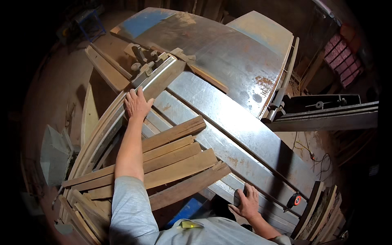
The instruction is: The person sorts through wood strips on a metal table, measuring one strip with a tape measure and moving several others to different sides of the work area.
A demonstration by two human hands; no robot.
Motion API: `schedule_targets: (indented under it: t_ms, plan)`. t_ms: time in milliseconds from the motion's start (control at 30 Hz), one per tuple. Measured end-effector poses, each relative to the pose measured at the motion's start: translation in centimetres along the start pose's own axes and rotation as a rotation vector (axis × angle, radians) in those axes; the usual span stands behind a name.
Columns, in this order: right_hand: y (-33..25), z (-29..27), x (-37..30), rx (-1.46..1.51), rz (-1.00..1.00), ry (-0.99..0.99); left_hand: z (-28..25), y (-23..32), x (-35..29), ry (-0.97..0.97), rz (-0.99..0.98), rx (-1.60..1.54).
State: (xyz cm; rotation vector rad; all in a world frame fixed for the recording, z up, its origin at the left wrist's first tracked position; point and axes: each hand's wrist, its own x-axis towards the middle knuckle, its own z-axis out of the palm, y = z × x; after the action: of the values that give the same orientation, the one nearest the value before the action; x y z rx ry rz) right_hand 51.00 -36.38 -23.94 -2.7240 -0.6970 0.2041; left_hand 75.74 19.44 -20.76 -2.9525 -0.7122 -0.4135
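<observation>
My left hand (138,104) rests at the near end of a metal-edged fence (161,73), fingers spread over it and thumb apart. The fence lies at the left edge of a large metal saw table (220,110) with long slots. My right hand (247,201) lies on the near edge of that table, its fingers apart and holding nothing that I can see. Several rough wooden boards (179,167) reach from beneath my left forearm onto the table between my hands. A black and orange tape measure (295,200) sits on the metal to the right of my right hand.
A wide, rust-spotted sheet-topped surface (200,41) extends beyond the table. More wooden strips (316,214) stand at the lower right. A dark metal rail (326,118) juts out at right. Cables (314,157) lie on the floor. A blue-framed stand (90,24) is at the far left.
</observation>
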Motion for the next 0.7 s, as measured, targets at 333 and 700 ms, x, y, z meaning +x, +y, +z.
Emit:
schedule_targets:
  t_ms: [333, 700]
  plan:
    - [0.2, 0.8, -0.5, -0.004, 0.011, 0.007, -3.0, -3.5, -5.9, -0.118, 0.032, 0.142]
    - [0.0, 0.8, -0.2, -0.018, 0.02, -0.012, -3.4, -3.5, -6.8, -0.115, -0.187, -0.065]
